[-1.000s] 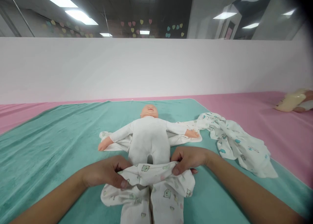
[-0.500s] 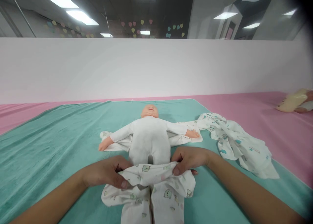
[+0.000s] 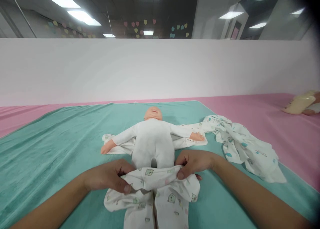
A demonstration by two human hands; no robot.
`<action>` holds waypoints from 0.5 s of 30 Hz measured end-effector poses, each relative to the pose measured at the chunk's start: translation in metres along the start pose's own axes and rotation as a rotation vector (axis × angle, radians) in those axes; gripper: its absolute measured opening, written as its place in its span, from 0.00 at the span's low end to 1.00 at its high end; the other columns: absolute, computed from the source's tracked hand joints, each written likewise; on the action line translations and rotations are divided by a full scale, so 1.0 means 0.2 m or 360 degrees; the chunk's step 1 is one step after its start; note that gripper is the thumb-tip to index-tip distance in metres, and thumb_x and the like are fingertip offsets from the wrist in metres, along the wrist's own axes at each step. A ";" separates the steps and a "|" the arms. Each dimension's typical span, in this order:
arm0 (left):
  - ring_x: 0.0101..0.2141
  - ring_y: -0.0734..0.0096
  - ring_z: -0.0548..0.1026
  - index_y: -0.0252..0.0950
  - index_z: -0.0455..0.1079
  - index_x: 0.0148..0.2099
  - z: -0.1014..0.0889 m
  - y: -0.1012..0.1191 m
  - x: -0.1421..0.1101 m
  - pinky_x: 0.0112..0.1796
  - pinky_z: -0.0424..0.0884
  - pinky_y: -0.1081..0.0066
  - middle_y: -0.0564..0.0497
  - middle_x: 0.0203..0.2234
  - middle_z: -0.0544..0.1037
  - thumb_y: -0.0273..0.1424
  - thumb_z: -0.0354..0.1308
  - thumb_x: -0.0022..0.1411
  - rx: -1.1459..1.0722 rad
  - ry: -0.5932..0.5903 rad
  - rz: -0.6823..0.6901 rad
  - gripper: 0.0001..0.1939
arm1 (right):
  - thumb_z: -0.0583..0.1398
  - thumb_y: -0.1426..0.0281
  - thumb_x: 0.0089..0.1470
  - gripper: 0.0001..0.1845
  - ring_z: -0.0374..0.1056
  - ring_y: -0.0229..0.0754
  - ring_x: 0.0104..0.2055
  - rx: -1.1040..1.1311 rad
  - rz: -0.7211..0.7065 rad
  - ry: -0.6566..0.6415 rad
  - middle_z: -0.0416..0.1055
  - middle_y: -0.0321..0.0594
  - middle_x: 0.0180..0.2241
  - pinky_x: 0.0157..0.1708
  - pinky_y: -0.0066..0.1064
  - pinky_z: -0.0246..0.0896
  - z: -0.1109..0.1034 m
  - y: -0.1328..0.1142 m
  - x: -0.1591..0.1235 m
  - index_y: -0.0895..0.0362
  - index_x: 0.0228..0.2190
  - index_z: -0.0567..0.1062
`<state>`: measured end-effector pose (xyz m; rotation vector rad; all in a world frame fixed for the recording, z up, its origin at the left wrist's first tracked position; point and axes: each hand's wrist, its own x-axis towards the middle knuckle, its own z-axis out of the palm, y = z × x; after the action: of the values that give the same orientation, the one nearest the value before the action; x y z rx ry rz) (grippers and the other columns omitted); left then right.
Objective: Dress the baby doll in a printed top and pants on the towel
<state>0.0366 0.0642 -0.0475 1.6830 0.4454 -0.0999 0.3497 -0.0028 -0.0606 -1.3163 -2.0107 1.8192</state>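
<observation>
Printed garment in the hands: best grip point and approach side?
Probably take the printed garment by both ends of its folded upper edge, one hand from each side. That edge is bunched into a roll across the near end of the doll, thick enough to pinch; the left hand and right hand grip it there.

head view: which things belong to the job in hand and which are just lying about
In the job:
left hand
right hand
bear-print baby garment, held by both
baby doll

Lying about:
crumpled blue-printed white cloth
yellowish object, right edge, unclear
</observation>
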 end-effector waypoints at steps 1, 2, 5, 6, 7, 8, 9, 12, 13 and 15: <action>0.29 0.69 0.67 0.33 0.75 0.36 0.00 0.00 0.00 0.30 0.62 0.73 0.51 0.26 0.72 0.39 0.62 0.51 -0.0001 -0.0002 -0.0003 0.14 | 0.64 0.54 0.44 0.20 0.58 0.30 0.17 0.0005 -0.0003 -0.0002 0.65 0.31 0.19 0.17 0.22 0.54 0.00 0.00 0.00 0.61 0.27 0.75; 0.29 0.69 0.67 0.33 0.75 0.36 0.00 0.00 0.00 0.31 0.63 0.73 0.50 0.27 0.73 0.39 0.62 0.51 0.0000 -0.0005 -0.0007 0.14 | 0.64 0.54 0.44 0.20 0.59 0.30 0.17 0.0012 -0.0007 -0.0003 0.66 0.31 0.19 0.16 0.22 0.54 0.00 0.00 0.00 0.61 0.27 0.75; 0.30 0.68 0.68 0.33 0.75 0.36 0.00 0.01 0.00 0.32 0.63 0.73 0.50 0.28 0.73 0.38 0.62 0.51 -0.0004 -0.0005 -0.0007 0.14 | 0.64 0.55 0.44 0.20 0.59 0.30 0.18 0.0039 -0.0010 -0.0009 0.66 0.31 0.20 0.16 0.22 0.55 0.00 0.00 0.00 0.61 0.28 0.75; 0.30 0.68 0.68 0.33 0.75 0.37 0.00 0.01 0.00 0.32 0.63 0.73 0.50 0.28 0.73 0.38 0.62 0.51 -0.0004 -0.0006 -0.0005 0.14 | 0.64 0.55 0.44 0.20 0.59 0.30 0.18 0.0046 -0.0009 -0.0013 0.66 0.31 0.20 0.16 0.22 0.55 0.00 0.00 0.00 0.61 0.28 0.75; 0.30 0.68 0.68 0.33 0.75 0.37 0.00 0.01 0.00 0.32 0.62 0.73 0.50 0.28 0.73 0.38 0.62 0.52 -0.0004 -0.0008 -0.0004 0.14 | 0.64 0.55 0.44 0.20 0.59 0.30 0.18 0.0051 -0.0010 -0.0014 0.66 0.32 0.20 0.16 0.22 0.55 0.00 0.00 0.00 0.61 0.28 0.75; 0.30 0.68 0.67 0.33 0.75 0.37 0.00 0.01 0.00 0.32 0.62 0.73 0.50 0.28 0.73 0.38 0.62 0.52 -0.0003 -0.0011 -0.0006 0.14 | 0.64 0.55 0.44 0.20 0.59 0.30 0.18 0.0053 -0.0009 -0.0015 0.66 0.32 0.20 0.16 0.22 0.55 0.00 0.00 0.00 0.61 0.27 0.75; 0.30 0.69 0.67 0.33 0.75 0.37 0.00 0.02 -0.01 0.32 0.61 0.73 0.50 0.28 0.72 0.37 0.62 0.52 -0.0002 -0.0013 -0.0010 0.14 | 0.64 0.55 0.44 0.20 0.59 0.30 0.18 0.0056 -0.0008 -0.0014 0.66 0.32 0.20 0.16 0.22 0.55 0.00 0.00 0.01 0.61 0.27 0.75; 0.28 0.71 0.64 0.32 0.75 0.34 0.00 0.02 -0.01 0.30 0.59 0.74 0.52 0.25 0.70 0.37 0.63 0.51 0.0003 -0.0011 -0.0018 0.13 | 0.64 0.55 0.44 0.20 0.60 0.31 0.18 0.0061 -0.0006 -0.0014 0.66 0.32 0.20 0.16 0.22 0.55 0.00 0.00 0.01 0.61 0.27 0.75; 0.28 0.72 0.64 0.32 0.75 0.34 0.00 0.02 -0.01 0.29 0.59 0.75 0.52 0.25 0.69 0.37 0.63 0.51 0.0003 -0.0013 -0.0018 0.12 | 0.64 0.55 0.44 0.20 0.60 0.31 0.18 0.0061 -0.0008 -0.0014 0.66 0.32 0.20 0.16 0.22 0.55 0.00 0.00 0.01 0.61 0.27 0.75; 0.28 0.71 0.64 0.32 0.75 0.34 0.00 0.02 -0.01 0.30 0.59 0.74 0.52 0.25 0.69 0.37 0.63 0.51 -0.0007 -0.0020 -0.0018 0.12 | 0.64 0.55 0.44 0.19 0.60 0.31 0.18 0.0059 -0.0016 -0.0015 0.66 0.32 0.20 0.16 0.22 0.56 0.00 0.00 0.00 0.61 0.28 0.75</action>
<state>0.0369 0.0637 -0.0424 1.6749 0.4452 -0.1174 0.3497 -0.0020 -0.0613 -1.2877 -1.9747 1.8527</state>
